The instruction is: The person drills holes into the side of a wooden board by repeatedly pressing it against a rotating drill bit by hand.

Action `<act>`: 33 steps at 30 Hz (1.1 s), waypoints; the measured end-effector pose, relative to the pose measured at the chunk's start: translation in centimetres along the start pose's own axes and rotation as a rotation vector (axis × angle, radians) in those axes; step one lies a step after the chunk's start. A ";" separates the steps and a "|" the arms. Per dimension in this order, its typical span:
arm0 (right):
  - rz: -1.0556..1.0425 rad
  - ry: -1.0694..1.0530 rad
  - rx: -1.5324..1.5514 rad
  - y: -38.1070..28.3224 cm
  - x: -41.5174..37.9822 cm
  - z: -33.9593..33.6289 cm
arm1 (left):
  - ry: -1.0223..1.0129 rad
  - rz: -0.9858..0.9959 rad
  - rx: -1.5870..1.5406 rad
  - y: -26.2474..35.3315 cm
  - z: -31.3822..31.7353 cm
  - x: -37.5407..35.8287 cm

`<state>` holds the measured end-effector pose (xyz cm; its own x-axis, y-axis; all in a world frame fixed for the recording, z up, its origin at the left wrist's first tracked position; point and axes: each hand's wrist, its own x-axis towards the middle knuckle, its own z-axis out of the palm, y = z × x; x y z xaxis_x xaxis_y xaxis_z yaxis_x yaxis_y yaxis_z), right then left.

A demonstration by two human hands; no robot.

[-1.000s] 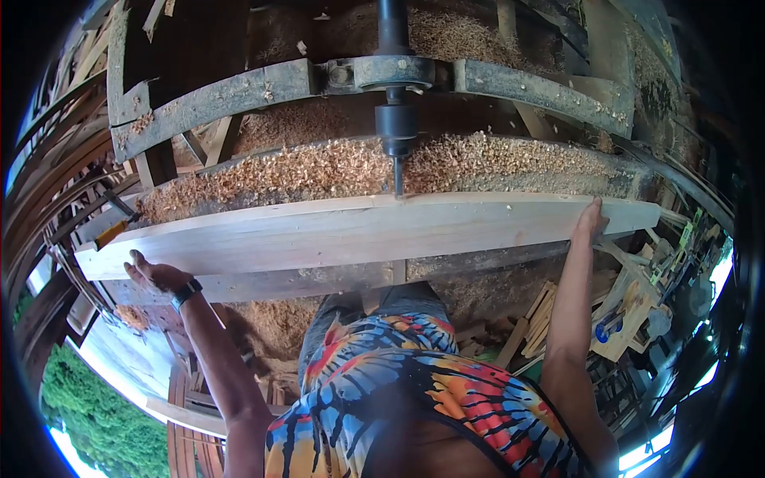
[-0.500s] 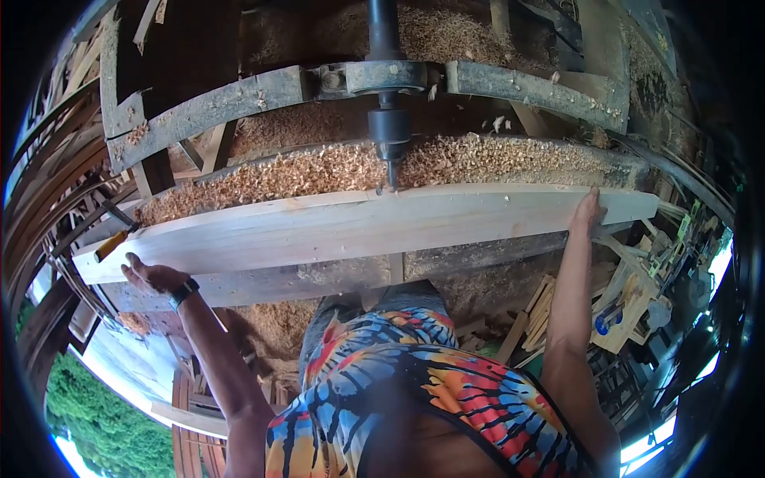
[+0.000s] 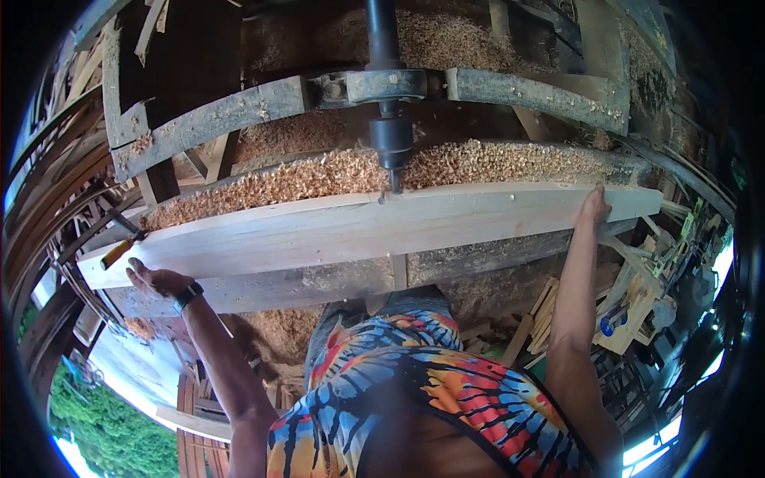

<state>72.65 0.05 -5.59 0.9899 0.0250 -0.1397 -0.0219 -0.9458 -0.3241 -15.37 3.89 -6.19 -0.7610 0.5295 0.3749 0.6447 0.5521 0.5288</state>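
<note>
A long pale wooden plank (image 3: 343, 227) lies across a worn machine table, under a vertical drill bit (image 3: 394, 180) held in a dark chuck (image 3: 390, 139). The bit's tip sits at the plank's far edge. My left hand (image 3: 155, 279), with a dark wristband, grips the plank's near edge close to its left end. My right hand (image 3: 593, 207) presses on the plank near its right end. Pale shavings (image 3: 319, 179) are heaped along the ledge behind the plank.
A heavy grey metal crossbar (image 3: 239, 111) carries the drill spindle. A yellow-handled tool (image 3: 118, 249) lies at the plank's left end. Stacked wood offcuts (image 3: 629, 307) and a blue-handled tool (image 3: 612, 319) sit to the right. Curved wooden slats (image 3: 56, 183) fill the left side.
The drill bit has risen slightly, its tip now at the plank's surface. The view has shifted a little; both hands remain on the plank.
</note>
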 end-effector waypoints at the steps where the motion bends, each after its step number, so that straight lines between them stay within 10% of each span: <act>1: -0.002 0.017 -0.048 -0.1 0.2 0.1 | 0.005 -0.049 0.009 2.4 -0.2 -0.6; 12: -0.150 -0.020 -0.130 2.7 4.2 2.5 | -0.225 -0.146 0.205 2.9 -0.4 -0.4; 15: -0.519 0.239 -0.352 3.0 -1.2 1.5 | -0.271 0.342 0.610 6.8 -1.8 -3.6; 17: -0.851 0.204 -0.324 2.4 -3.8 1.6 | -0.521 0.779 0.124 7.7 -2.2 -4.2; 19: -1.250 -0.056 -0.104 2.5 -5.3 2.0 | -0.958 0.696 -0.114 9.9 -2.8 -5.9; 22: -1.231 -0.071 -0.044 2.3 -6.1 1.6 | -1.026 1.081 0.202 12.9 -5.3 -7.0; 33: -1.439 -0.078 -0.042 9.3 -7.8 -2.5 | -0.945 1.117 0.162 8.6 -9.3 -10.5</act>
<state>65.06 -9.74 -5.16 0.1386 0.9636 0.2287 0.9757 -0.0933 -0.1982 -2.54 -2.92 1.51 0.4146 0.8996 -0.1376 0.9021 -0.3863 0.1924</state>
